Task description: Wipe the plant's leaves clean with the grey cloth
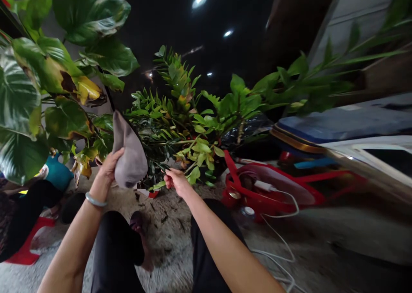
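Note:
My left hand (109, 166) grips the top of a grey cloth (131, 155), which hangs down beside the plant. A bangle (95, 199) circles my left wrist. My right hand (177, 182) has its fingers closed around a thin leafy stem of a ZZ plant (183, 125), low among its glossy leaves. Large green-and-yellow variegated leaves (48, 65) of another plant spread to the upper left, some with brown patches. The base of the ZZ plant's pot is mostly hidden by foliage.
A red fan (267, 194) lies on the floor at the right, with a white cable (277, 250) running toward me. A person in black (28, 202) sits at the left by a red stool (27, 250). Dark leaf bits (164, 218) litter the floor near my feet.

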Available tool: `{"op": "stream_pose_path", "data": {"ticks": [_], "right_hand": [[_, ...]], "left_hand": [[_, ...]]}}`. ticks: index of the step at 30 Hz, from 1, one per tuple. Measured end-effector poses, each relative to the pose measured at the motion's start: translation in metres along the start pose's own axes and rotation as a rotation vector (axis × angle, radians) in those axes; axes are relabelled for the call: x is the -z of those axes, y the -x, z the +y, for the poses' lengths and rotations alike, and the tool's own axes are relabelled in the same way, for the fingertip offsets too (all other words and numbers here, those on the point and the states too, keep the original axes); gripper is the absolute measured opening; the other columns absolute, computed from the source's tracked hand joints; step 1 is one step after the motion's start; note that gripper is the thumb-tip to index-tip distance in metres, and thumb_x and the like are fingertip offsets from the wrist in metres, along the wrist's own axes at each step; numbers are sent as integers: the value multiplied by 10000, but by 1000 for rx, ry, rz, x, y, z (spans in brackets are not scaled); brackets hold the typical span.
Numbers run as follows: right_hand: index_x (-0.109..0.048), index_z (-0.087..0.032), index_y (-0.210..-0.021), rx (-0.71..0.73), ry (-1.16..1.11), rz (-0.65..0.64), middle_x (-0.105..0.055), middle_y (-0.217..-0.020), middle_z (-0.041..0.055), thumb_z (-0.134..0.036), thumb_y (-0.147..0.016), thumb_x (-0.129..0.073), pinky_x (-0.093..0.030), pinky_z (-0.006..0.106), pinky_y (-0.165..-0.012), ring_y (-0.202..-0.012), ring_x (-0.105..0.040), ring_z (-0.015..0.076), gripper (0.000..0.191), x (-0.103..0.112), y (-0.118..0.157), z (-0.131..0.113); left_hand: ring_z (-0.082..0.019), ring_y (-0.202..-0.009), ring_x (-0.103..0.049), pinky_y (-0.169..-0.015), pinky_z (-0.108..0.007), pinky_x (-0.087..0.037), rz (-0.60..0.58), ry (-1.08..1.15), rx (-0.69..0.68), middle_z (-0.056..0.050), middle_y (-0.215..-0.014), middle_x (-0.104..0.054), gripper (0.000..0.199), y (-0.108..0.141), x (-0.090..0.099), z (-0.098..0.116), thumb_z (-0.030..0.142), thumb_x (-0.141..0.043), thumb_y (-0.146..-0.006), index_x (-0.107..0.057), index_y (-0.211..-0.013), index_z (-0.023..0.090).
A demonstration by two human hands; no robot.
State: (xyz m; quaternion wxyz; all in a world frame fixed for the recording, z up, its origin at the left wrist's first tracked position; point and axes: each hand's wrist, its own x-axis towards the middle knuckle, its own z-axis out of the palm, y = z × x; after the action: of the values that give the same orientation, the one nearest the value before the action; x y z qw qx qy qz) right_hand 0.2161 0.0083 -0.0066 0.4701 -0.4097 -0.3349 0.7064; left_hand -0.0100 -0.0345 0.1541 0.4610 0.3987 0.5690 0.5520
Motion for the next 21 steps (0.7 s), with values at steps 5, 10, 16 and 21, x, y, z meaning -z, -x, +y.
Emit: {"op": "stream_pose_path", "data": {"ticks": [5, 10, 16, 21], "right_hand": [[-521, -213, -668, 30, 19, -11, -522, -452, -90, -377, -690, -785, -375, 198, -331, -326, -418, 69, 312, 6, -1, 0], [-536, -206, -674, 21, 24, -27, -559, -494, -71, -358, -712, -771, -384, 191, -338, -347, -440, 65, 283, 9, -3, -1], [-553, -205, -666, 12, 34, -22, -578, -483, -52, -352, -710, -734, -383, 189, -332, -351, -465, 79, 238, 5, -4, 2], [-586, -203, -731, 12, 4, 16, -579, -473, -50, -329, -666, -730, -392, 205, -336, -353, -472, 99, 202, 5, -5, 5]], "left_hand": [[-236, -741, -717, -744, -349, -569, -124, -90, 313, -76, -824, -794, 508, 33, -6, -74, 410, -940, -524, -766, -920, 144], [-253, -824, -730, -795, -340, -560, -385, -157, 254, -70, -906, -801, 470, 58, 4, -43, 449, -894, -634, -795, -989, 158], [-246, -886, -725, -825, -313, -554, -80, 45, -175, -58, -928, -798, 537, 2, -29, 31, 429, -888, -587, -768, -1038, 162], [-210, -709, -674, -714, -325, -543, -160, -127, 76, -41, -783, -775, 430, -10, -51, -17, 383, -876, -552, -765, -897, 151]]}}
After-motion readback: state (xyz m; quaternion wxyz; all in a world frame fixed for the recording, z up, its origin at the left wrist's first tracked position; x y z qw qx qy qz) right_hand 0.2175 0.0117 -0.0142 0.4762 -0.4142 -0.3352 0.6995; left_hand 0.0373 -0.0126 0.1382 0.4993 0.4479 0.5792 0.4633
